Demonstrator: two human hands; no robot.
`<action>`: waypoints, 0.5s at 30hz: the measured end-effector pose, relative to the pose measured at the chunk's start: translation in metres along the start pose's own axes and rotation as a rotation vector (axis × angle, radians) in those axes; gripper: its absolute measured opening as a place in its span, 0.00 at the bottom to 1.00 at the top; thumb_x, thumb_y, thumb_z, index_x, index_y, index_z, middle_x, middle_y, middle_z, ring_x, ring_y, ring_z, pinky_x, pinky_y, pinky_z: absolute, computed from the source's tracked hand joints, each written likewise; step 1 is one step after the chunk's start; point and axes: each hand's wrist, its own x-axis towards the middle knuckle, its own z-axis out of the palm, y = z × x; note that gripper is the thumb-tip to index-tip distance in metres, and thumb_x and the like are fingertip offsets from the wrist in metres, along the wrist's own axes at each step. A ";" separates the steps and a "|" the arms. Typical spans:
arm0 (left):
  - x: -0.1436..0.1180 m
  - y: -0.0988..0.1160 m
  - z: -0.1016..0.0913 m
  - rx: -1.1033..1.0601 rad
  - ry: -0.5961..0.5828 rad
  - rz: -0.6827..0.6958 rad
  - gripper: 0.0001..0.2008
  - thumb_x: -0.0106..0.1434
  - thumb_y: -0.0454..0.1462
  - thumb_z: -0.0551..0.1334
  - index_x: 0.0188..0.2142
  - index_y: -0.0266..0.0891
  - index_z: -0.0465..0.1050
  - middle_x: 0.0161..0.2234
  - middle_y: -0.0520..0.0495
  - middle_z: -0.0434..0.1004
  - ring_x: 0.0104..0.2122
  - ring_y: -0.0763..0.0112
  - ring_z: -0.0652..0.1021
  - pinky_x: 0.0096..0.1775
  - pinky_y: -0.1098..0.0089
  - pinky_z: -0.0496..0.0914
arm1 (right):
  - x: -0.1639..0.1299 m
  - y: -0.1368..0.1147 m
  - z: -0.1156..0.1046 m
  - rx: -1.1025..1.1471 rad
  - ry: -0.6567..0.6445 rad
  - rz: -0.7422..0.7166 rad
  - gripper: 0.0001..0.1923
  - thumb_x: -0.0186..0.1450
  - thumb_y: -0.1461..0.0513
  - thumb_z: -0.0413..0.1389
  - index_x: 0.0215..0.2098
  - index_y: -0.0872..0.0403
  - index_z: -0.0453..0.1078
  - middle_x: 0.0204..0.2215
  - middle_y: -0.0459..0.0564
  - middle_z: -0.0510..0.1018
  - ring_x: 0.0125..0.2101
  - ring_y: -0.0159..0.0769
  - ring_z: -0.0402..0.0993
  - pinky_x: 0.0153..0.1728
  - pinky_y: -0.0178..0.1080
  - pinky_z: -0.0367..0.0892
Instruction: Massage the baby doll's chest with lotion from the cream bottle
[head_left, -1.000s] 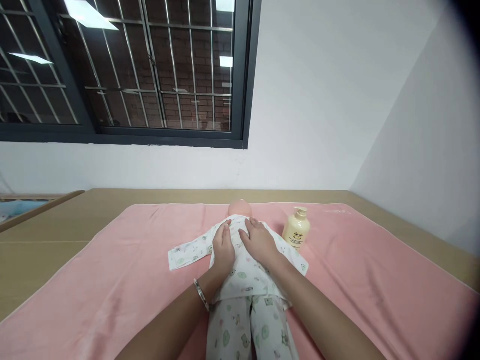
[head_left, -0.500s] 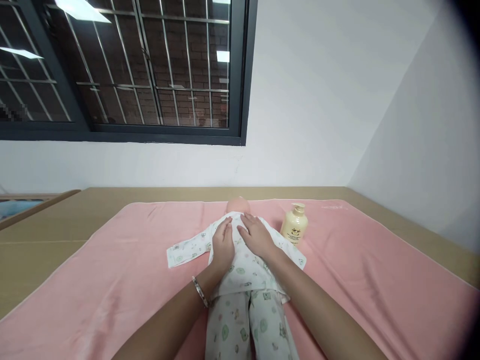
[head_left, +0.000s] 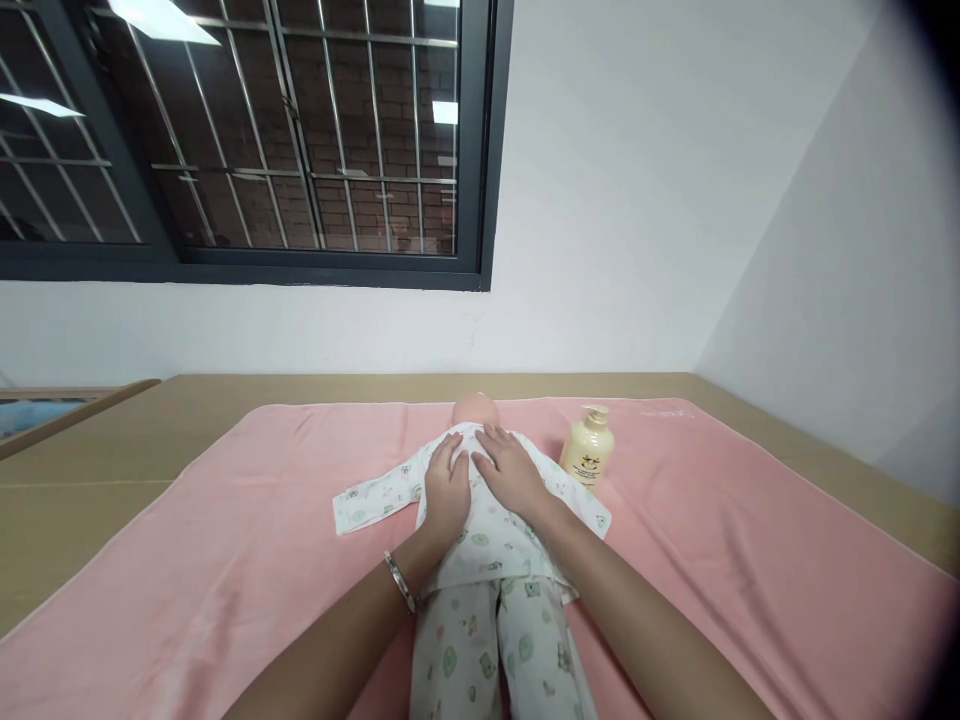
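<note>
A baby doll (head_left: pixel 475 408) lies on a pink sheet, its head toward the wall. It wears a white printed top (head_left: pixel 487 545) and matching trousers (head_left: pixel 457 650). My left hand (head_left: pixel 448 490) rests on the left side of the top's upper part, fingers stretched forward, a bracelet (head_left: pixel 400 582) on that wrist. Lying flat beside it, my right hand (head_left: pixel 514 475) touches the right side, fingers extended. The thumbs point toward each other with a small gap between. A cream pump bottle (head_left: pixel 589 446) stands upright next to the doll's right-hand sleeve.
The pink sheet (head_left: pixel 247 560) covers much of a tan surface (head_left: pixel 97 510). Behind it rises a white wall (head_left: pixel 600 220) with a dark-framed, barred window (head_left: pixel 486 150). At the far left is a wooden rail (head_left: pixel 82 412) with something blue beyond it.
Both hands stay on the doll's top in nearly the same place. The fingers of my left hand have spread slightly apart.
</note>
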 end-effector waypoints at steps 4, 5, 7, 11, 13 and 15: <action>0.001 -0.004 0.002 0.213 -0.011 0.062 0.20 0.62 0.33 0.53 0.53 0.37 0.70 0.56 0.40 0.70 0.59 0.58 0.67 0.62 0.54 0.58 | 0.000 0.005 0.005 -0.028 0.068 0.093 0.27 0.72 0.55 0.42 0.64 0.60 0.58 0.64 0.60 0.60 0.64 0.44 0.52 0.63 0.46 0.45; 0.002 -0.004 0.002 0.261 -0.018 0.083 0.21 0.62 0.32 0.53 0.53 0.36 0.69 0.56 0.40 0.70 0.59 0.58 0.67 0.62 0.53 0.58 | -0.001 0.004 0.006 -0.044 0.075 0.090 0.26 0.72 0.55 0.42 0.64 0.60 0.59 0.64 0.60 0.60 0.64 0.44 0.52 0.63 0.45 0.45; 0.002 -0.004 0.002 0.339 -0.024 0.121 0.23 0.61 0.32 0.52 0.56 0.36 0.67 0.57 0.39 0.69 0.58 0.57 0.67 0.61 0.53 0.59 | -0.003 0.000 0.006 -0.081 0.082 0.090 0.26 0.72 0.56 0.42 0.64 0.60 0.59 0.63 0.61 0.61 0.64 0.45 0.53 0.63 0.45 0.47; 0.006 -0.009 0.000 0.463 -0.037 0.137 0.25 0.61 0.32 0.52 0.58 0.33 0.65 0.56 0.37 0.69 0.58 0.55 0.67 0.60 0.52 0.61 | -0.007 -0.007 0.005 -0.200 0.101 0.136 0.25 0.73 0.56 0.40 0.62 0.58 0.62 0.59 0.62 0.66 0.62 0.44 0.59 0.59 0.43 0.53; 0.009 -0.013 -0.001 0.521 -0.082 0.138 0.23 0.61 0.33 0.51 0.55 0.31 0.67 0.55 0.35 0.69 0.57 0.54 0.67 0.60 0.52 0.61 | -0.009 -0.012 0.006 -0.277 0.109 0.142 0.24 0.74 0.57 0.39 0.60 0.59 0.64 0.56 0.63 0.70 0.59 0.44 0.63 0.57 0.43 0.57; 0.014 -0.018 -0.002 0.561 -0.132 0.160 0.22 0.62 0.34 0.51 0.54 0.30 0.68 0.55 0.34 0.69 0.57 0.53 0.67 0.60 0.52 0.60 | -0.012 -0.018 0.006 -0.345 0.112 0.138 0.23 0.73 0.58 0.39 0.58 0.60 0.65 0.53 0.64 0.73 0.57 0.45 0.66 0.55 0.43 0.60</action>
